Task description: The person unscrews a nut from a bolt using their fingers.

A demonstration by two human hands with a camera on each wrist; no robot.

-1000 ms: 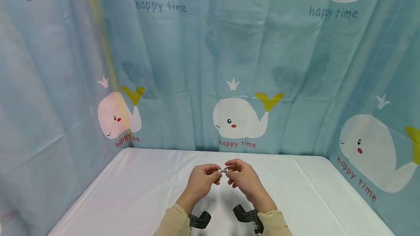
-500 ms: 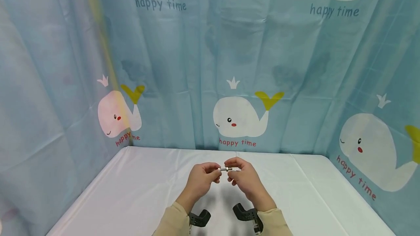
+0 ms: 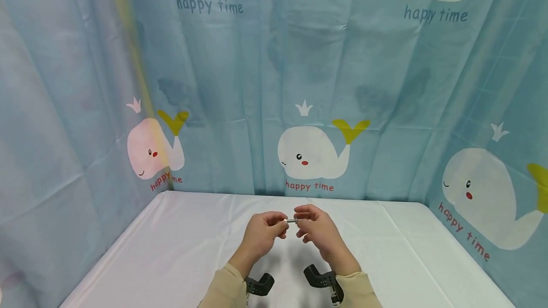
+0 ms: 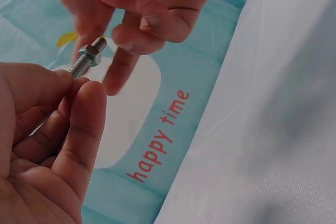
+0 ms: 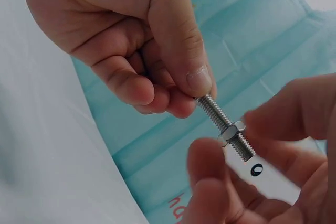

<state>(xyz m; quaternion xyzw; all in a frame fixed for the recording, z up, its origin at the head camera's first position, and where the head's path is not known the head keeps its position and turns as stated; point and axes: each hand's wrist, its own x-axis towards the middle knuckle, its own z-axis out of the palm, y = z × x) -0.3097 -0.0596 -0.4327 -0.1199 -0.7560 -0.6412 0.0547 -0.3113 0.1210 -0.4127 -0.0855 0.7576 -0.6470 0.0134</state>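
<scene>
A silver threaded bolt [image 5: 214, 111] with a hex nut [image 5: 231, 133] on it is held between both hands above the table. My left hand [image 3: 261, 234] pinches one end of the bolt between thumb and fingers, hiding that end. The nut sits partway along the thread, with the bare tip sticking out beyond it. My right hand [image 3: 321, 234] has thumb and forefinger on opposite sides of the nut, fingertips at its edges. In the left wrist view the right hand's fingers [image 4: 121, 74] are blurred and look spread around the nut [image 4: 90, 55].
A white cloth covers the table [image 3: 171, 251]. Blue curtains [image 3: 239, 84] printed with whales surround its back and sides. Black wrist camera mounts [image 3: 261, 284] sit on both forearms, next to beige sleeves [image 3: 224, 289].
The right fingers have shifted about the nut, showing more of it half a second ago and covering it more now. The left hand has stayed almost still, pinching the bolt.
</scene>
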